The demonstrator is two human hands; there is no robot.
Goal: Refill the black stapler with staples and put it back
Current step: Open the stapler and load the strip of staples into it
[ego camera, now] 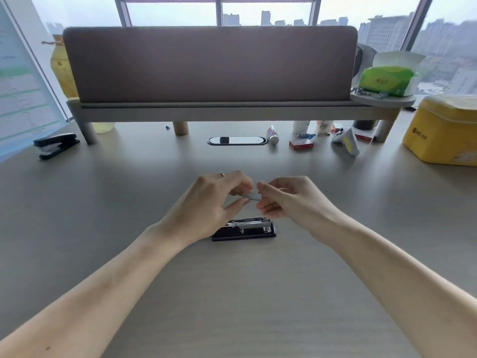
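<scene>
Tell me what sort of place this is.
Most likely an office desk in a high-rise. A fabric divider stands on a shelf across the desk, a spare stapler lies at the left, a cable port is set in the top, and the window looks out over city towers.

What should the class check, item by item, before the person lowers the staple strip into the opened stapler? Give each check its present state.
1. Staple strip held in the grip of both hands, left hand and right hand: ok.
2. Opened stapler lies flat on the desk, directly below the hands: ok.
3. Metal staple channel exposed and facing up: ok.
4. Channel free of old staples: cannot tell, the left hand covers part of it.
5. Strip turned legs-down: cannot tell, too small.
6. Spare staples at hand, red box at the back of the desk: ok.
</scene>
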